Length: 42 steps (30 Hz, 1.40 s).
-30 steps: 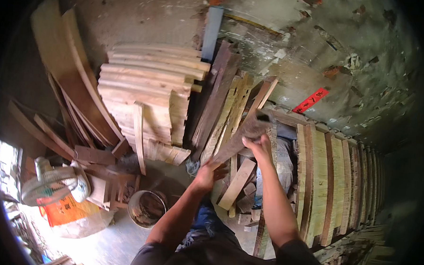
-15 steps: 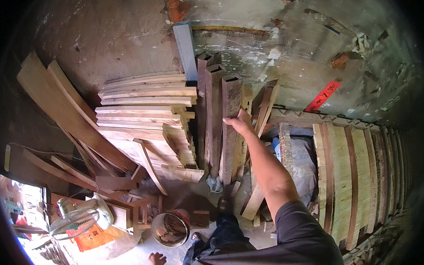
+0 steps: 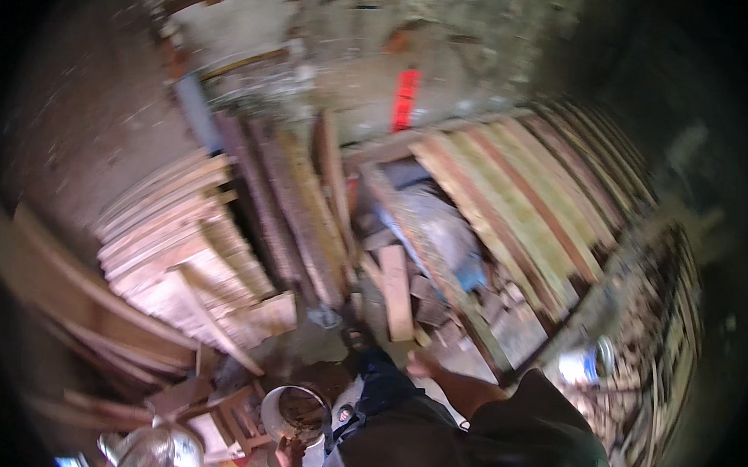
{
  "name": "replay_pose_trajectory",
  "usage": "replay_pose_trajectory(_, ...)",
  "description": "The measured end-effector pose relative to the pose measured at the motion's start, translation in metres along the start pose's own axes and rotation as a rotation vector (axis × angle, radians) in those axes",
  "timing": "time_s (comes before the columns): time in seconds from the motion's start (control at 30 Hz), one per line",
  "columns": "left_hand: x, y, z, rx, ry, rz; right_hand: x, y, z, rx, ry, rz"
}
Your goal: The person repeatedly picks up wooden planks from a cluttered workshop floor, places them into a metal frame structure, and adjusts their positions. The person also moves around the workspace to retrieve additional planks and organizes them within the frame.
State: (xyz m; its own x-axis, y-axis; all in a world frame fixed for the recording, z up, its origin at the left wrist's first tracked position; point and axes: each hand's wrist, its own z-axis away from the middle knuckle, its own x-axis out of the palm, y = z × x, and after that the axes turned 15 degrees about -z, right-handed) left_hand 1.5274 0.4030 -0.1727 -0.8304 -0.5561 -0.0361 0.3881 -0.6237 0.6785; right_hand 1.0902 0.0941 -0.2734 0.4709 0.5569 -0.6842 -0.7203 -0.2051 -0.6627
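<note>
My right hand (image 3: 422, 365) hangs low beside my leg, away from the upright posts; motion blur hides how its fingers lie, and nothing shows in it. At the lower edge is my left hand (image 3: 290, 455), with fingers loosely apart and nothing in them. It is nearest to a round bucket (image 3: 271, 413) with brownish stuff inside; whether it touches the rim I cannot tell. Dark brown hollow posts (image 3: 295, 217) lean on the wall ahead. Left of them stands a stack of pale planks (image 3: 161, 241).
Striped boards (image 3: 509, 198) lean at the right, beside a plastic-wrapped bundle (image 3: 441, 216). Offcuts and a white can (image 3: 581, 366) lie at the right. A fan (image 3: 152, 451) stands lower left, near long curved boards (image 3: 87, 296). A red paper strip (image 3: 405, 101) is on the wall.
My right hand has let go of the brown post and come down to my side. The view has swung to the right. My left hand appears closer to the bucket.
</note>
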Motion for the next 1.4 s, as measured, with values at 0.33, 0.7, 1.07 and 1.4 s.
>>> replay_pose_trajectory(0.33, -0.019, -0.076, -0.002, -0.221, -0.144, -0.653, 0.116, 0.018, 0.558, 0.288, -0.146, 0.064)
replay_pose_trajectory(0.7, 0.116, -0.088, 0.023, 0.151, -0.29, -0.942, 0.07, -0.03, 0.567, 0.619, 0.328, -0.539)
replay_pose_trajectory(1.07, 0.383, -0.191, 0.272, 0.647, -0.697, -1.691, 0.091, 0.08, 0.836, 1.122, 1.135, -0.991)
replay_pose_trajectory(1.4, 0.569, -0.212, 0.357, 1.014, -0.874, -1.348, 0.045, 0.122, 0.805, 0.979, 1.245, -1.308)
